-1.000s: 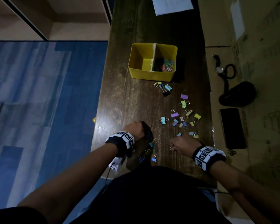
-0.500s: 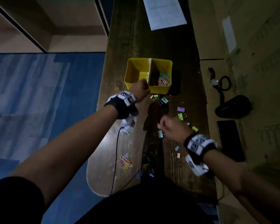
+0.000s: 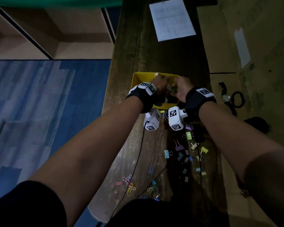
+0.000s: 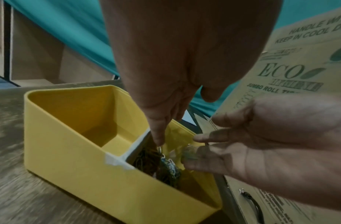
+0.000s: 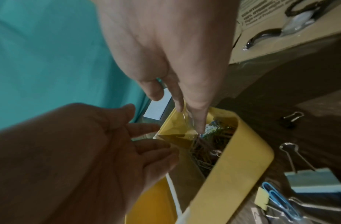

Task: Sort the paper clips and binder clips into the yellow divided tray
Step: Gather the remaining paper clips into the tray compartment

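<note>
Two hands meet over our yellow divided tray, a smooth plastic box with rounded corners on the dark grained wood counter. Our left hand points its fingers straight down, fingertips pinching a thin wire paper clip above the tangled paper clips in the right compartment. Our right hand hangs beside it, fingers extended downward and relaxed; we cannot tell whether it holds anything. Pastel binder clips with wire handles lie scattered nearer us, apart from the tray.
</note>
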Demonstrator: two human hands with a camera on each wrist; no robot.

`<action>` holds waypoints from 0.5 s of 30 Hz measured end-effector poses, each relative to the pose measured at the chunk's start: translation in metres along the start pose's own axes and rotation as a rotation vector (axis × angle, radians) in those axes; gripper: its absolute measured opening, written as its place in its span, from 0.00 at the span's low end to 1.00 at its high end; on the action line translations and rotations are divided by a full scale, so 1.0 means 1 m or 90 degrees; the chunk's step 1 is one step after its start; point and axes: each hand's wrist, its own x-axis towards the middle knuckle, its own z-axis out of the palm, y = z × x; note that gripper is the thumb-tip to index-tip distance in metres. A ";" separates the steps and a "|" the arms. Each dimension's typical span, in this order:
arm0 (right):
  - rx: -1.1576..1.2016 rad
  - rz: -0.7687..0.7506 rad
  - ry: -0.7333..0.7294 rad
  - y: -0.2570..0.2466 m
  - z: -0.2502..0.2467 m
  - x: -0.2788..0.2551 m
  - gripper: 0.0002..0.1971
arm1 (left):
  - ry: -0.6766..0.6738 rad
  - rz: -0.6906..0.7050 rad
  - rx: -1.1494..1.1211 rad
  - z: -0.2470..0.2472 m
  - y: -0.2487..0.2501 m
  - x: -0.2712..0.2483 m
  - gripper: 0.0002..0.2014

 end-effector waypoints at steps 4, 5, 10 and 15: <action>0.011 0.048 -0.036 0.002 -0.001 0.004 0.11 | 0.022 0.009 -0.088 0.000 -0.003 -0.019 0.24; 0.013 0.049 -0.028 0.003 0.000 -0.002 0.14 | 0.037 0.028 -0.114 0.001 -0.009 -0.023 0.24; -0.110 -0.098 -0.045 0.028 -0.012 -0.061 0.14 | 0.104 0.154 -0.043 0.005 -0.063 -0.086 0.14; -0.481 -0.266 -0.190 0.122 -0.037 -0.131 0.09 | -0.016 0.183 0.091 0.044 -0.179 -0.167 0.11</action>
